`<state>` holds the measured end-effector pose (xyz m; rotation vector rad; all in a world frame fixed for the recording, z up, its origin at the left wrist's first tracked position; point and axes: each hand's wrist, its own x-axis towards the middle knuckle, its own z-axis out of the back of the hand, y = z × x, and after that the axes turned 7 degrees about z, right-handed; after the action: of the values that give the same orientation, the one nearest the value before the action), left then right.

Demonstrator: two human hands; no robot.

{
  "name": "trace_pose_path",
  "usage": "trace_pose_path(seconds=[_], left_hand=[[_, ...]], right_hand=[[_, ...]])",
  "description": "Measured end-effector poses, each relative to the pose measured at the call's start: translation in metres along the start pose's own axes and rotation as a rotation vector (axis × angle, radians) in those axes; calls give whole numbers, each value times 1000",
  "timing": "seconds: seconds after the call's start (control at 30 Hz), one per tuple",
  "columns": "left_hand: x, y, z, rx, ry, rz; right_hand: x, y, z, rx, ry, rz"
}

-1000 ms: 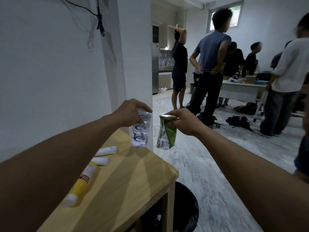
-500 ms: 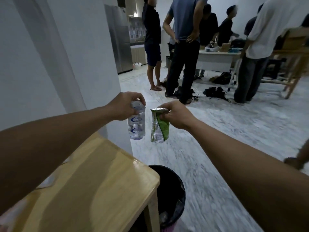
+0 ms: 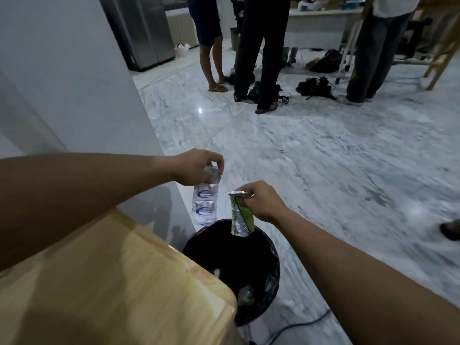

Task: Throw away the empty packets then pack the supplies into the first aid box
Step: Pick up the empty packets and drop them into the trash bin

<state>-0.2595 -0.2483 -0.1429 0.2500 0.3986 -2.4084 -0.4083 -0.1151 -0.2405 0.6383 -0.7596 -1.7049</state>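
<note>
My left hand (image 3: 196, 166) pinches the top of a clear silvery packet with blue marks (image 3: 206, 204), which hangs down just above the far rim of a black bin (image 3: 270, 290). My right hand (image 3: 261, 201) grips a green and silver packet (image 3: 241, 216) by its top edge. That packet dangles over the bin's opening. Some crumpled waste lies inside the bin. The first aid box and the other supplies are out of view.
A light wooden table (image 3: 119, 287) fills the lower left, its corner beside the bin. A white wall (image 3: 74, 83) stands at the left. Several people (image 3: 261, 46) stand on the marble floor ahead, with bags and cables at their feet. A cable (image 3: 293, 328) runs behind the bin.
My view has tilted down and both hands have come lower, from over the table's edge to just above the bin. The tubes on the table have left the view.
</note>
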Motion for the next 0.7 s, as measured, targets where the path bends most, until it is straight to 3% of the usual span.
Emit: trace_pose_path(seconds=[0.2,0.33,0.5,0.7], left_hand=[[20,7,-34,37,249,51],[27,5,-39,30,353,142],[15,4,-21,10,250,186],[-35,-1,16,-18,-54,249]], right_hand=[[5,-30,-28,16,32,-92],[3,-46,-34,-38,175,-162],[-1,-33,-17,-117,153,-141],[-6,42,35,-289,80,37]])
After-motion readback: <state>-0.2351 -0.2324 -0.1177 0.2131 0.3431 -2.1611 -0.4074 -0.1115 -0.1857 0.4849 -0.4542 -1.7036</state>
